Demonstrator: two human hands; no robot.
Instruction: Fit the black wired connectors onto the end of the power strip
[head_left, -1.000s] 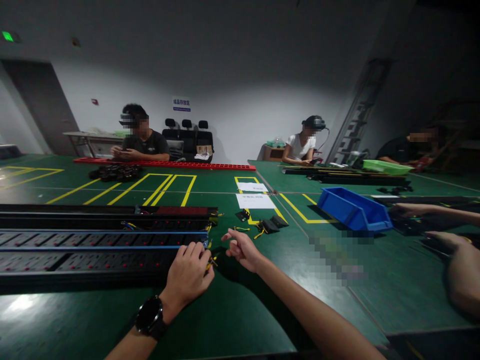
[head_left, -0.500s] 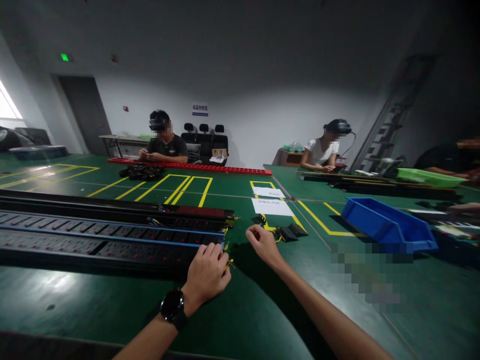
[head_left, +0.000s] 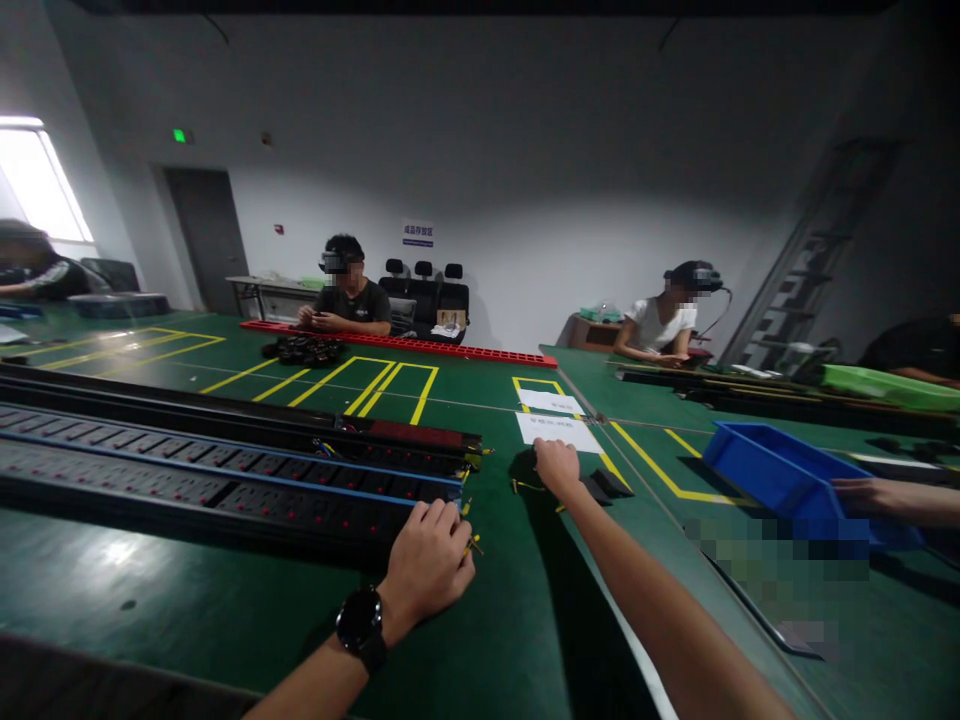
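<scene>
My left hand (head_left: 431, 560), a watch on its wrist, is closed over the right end of the front black power strip (head_left: 300, 510). Yellow wire ends (head_left: 474, 543) stick out just past its fingers. Farther forward and to the right, my right hand (head_left: 557, 465) has its fingers curled down on a small black part, mostly hidden beneath them. A yellow wire (head_left: 529, 487) comes out at its left side. Close by on the right lies another black piece (head_left: 606, 487). Behind the front strip lie more long black strips (head_left: 187, 400), side by side.
White paper sheets (head_left: 551, 402) lie beyond my right hand. A blue bin (head_left: 772, 470) stands to the right, with another person's hand (head_left: 877, 497) at it. A red slotted rail (head_left: 450, 350) runs along the far edge, where people sit. A green tray (head_left: 885, 387) is at far right.
My right hand has moved forward and right, onto the small black part with the yellow wire. My left hand stays at the strip's end. Another person's hand has reached the blue bin.
</scene>
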